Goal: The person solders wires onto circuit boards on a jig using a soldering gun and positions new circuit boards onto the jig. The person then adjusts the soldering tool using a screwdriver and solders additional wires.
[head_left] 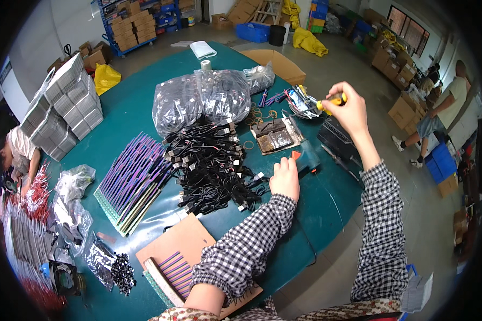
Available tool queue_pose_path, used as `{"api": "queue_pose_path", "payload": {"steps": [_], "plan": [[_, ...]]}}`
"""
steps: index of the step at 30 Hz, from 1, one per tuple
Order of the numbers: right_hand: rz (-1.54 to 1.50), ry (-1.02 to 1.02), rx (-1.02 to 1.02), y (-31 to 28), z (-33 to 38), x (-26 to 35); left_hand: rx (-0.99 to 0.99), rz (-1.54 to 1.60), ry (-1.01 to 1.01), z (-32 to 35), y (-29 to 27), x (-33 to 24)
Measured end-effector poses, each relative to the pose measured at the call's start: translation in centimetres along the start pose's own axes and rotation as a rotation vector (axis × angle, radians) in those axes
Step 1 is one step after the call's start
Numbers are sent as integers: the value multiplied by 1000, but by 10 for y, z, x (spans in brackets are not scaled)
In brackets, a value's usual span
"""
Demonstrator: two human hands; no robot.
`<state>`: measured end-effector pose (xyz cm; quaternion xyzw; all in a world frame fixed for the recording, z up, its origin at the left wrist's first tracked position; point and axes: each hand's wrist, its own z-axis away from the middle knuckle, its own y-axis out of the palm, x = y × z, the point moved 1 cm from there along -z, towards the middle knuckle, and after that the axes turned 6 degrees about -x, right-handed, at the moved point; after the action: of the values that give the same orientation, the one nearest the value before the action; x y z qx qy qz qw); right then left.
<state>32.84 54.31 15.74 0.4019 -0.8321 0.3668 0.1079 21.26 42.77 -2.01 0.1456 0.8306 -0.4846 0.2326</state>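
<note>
My right hand [349, 109] is raised over the right side of the green table, its fingers closed round a tool with a yellow-and-black handle [334, 100]. The tool's working end points left and is too small to make out. Lower and further left, my left hand [285, 180] is closed, back upward, beside a small orange piece [295, 155]. What its fingers pinch, if anything, is hidden. Just left of it lies a large heap of black cables [211, 166] with metal plugs. A stained metal box with brown contents [277, 137] sits beyond the left hand.
Purple strips [136, 168] lie in rows left of the cables; more rest on a cardboard sheet [179, 238] near me. Clear bags [201, 99] stand behind the heap. A black case [337, 144] lies at the right. Other people [450, 101] are at the right and left.
</note>
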Motion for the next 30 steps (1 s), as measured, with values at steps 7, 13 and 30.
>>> {"api": "queue_pose_path", "payload": {"steps": [7, 13, 30], "plan": [[41, 25, -152, -35, 43, 18, 39, 11, -47, -3, 4, 1], [-834, 626, -197, -59, 118, 46, 36, -52, -153, 5, -38, -22], [-992, 509, 278, -19, 274, 159, -457, 728, -382, 188, -380, 148]]}}
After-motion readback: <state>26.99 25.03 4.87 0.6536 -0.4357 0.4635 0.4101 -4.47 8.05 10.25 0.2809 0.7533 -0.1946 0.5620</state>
